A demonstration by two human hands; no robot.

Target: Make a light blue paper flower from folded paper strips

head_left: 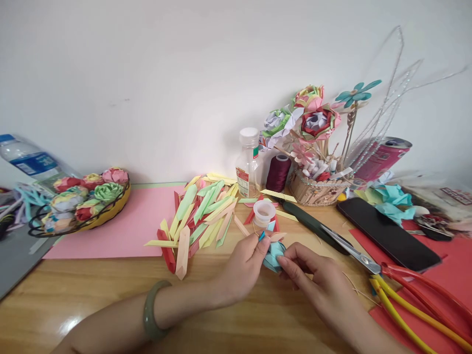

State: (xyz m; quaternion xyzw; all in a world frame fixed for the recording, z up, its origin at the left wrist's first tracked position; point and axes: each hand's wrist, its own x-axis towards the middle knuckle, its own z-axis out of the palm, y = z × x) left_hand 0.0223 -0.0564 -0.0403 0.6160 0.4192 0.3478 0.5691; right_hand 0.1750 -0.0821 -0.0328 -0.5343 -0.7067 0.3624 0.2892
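Between my two hands is a small light-blue folded paper flower, partly covered by my fingers. My left hand pinches it from the left, thumb up. From the right, the thumb and fingers of my right hand press on its edge. Just behind them stands a small white round cup. A heap of folded paper strips in yellow, green, pink and red lies left of my hands. To the right, scissors with a red handle lie beside yellow-handled pliers.
A yellow basket of paper flowers stands on pink paper at left. Behind are a clear bottle, a dark red thread spool and a wooden flower basket. A phone and pink can sit right.
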